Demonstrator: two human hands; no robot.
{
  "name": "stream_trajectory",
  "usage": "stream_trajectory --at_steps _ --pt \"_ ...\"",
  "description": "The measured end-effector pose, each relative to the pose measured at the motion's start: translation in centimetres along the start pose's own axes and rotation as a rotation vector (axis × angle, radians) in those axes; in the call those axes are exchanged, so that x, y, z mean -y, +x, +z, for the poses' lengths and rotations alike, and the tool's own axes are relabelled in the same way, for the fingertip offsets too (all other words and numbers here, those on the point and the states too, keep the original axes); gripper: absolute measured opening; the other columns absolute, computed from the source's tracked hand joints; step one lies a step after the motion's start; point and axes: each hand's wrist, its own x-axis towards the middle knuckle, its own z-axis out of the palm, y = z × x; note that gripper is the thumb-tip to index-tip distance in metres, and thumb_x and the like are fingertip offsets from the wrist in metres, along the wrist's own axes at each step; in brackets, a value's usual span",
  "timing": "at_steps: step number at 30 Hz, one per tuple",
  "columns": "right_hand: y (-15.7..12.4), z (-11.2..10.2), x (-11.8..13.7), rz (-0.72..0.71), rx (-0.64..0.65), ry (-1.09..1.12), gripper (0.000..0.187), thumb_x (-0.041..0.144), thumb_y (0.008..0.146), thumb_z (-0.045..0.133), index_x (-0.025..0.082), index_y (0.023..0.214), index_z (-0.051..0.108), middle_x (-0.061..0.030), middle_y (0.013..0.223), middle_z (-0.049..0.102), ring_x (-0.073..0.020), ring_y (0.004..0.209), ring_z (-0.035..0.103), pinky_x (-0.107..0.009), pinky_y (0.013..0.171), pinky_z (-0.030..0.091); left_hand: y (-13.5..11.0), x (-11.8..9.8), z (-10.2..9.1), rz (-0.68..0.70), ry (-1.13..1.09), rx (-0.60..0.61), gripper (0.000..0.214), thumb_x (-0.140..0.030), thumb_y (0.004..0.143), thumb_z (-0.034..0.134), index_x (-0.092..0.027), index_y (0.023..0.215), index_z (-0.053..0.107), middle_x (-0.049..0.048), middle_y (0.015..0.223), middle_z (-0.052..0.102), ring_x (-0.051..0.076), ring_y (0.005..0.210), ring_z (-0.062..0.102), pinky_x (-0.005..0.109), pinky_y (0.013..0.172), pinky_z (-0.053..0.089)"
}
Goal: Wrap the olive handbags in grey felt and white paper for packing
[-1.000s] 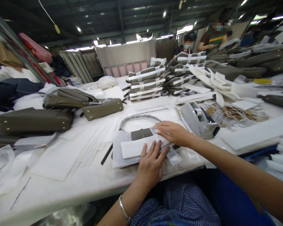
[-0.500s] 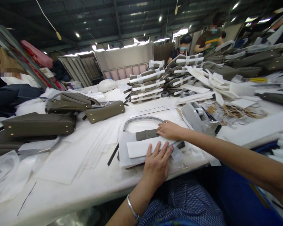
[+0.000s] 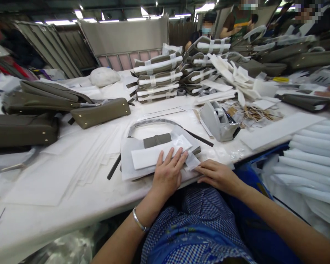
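An olive handbag lies flat in front of me, mostly hidden under thin white wrapping paper (image 3: 128, 156). Its wrapped handle (image 3: 151, 122) arches away from me, and an olive flap (image 3: 157, 140) shows above the paper. My left hand (image 3: 169, 170) rests with fingers spread on a white foam strip (image 3: 144, 157) laid across the bag. Close to the table edge, my right hand (image 3: 218, 176) pinches the corner of a small translucent sheet (image 3: 191, 161) at the bag's right side. Dark straps stick out to the left and right of the bag.
A grey tape dispenser (image 3: 220, 123) stands right of the bag. Wrapped bags (image 3: 158, 79) are stacked behind. Olive bags (image 3: 101, 112) and paper sheets (image 3: 68, 165) lie left. White foam rolls (image 3: 313, 161) are at lower right. Other people stand at the back right.
My right hand has moved from the flap down to the near right corner of the wrapping. My left hand stays on the foam strip. The head view has tilted down and turned right.
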Motion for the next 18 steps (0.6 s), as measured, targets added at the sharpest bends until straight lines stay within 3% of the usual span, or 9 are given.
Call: stream_trajectory --at_steps 3,7,10,18 --pt "1.2 0.9 -0.6 0.045 0.011 0.061 0.03 0.031 0.088 0.068 0.023 0.118 0.069 -0.0089 0.107 0.07 -0.0232 0.097 0.064 -0.038 0.085 0.057 0.1 0.0 -0.1 0.007 0.013 -0.003 0.07 -0.02 0.087 0.052 -0.029 0.153 0.029 -0.0047 0.16 0.027 0.024 0.146 0.029 0.052 0.122 0.02" --pt "2.9 0.4 -1.6 0.129 0.082 0.24 0.02 0.033 0.085 0.072 0.022 0.101 0.075 -0.0055 0.097 0.068 -0.0189 0.09 0.066 -0.029 0.081 0.056 0.1 -0.1 -0.2 -0.006 0.021 0.013 0.07 -0.019 0.086 0.052 -0.029 0.152 0.03 -0.0054 0.16 0.028 0.023 0.147 0.029 0.052 0.122 0.019" --pt "3.3 0.3 -1.8 0.117 0.139 0.238 0.016 0.032 0.089 0.068 0.023 0.1 0.076 -0.0042 0.095 0.068 -0.0176 0.089 0.067 -0.027 0.081 0.054 0.2 -0.1 -0.3 -0.02 0.019 0.021 0.071 -0.018 0.086 0.05 -0.03 0.152 0.029 -0.0064 0.16 0.027 0.023 0.146 0.029 0.052 0.122 0.019" --pt "2.5 1.9 -0.5 -0.013 -0.008 -0.229 0.027 0.025 0.1 0.044 0.02 0.103 0.071 -0.0058 0.088 0.067 -0.0196 0.079 0.059 -0.031 0.071 0.046 0.3 -0.1 -0.3 -0.013 0.031 0.0 0.072 -0.017 0.085 0.051 -0.03 0.153 0.029 -0.0054 0.159 0.028 0.023 0.146 0.03 0.052 0.122 0.019"
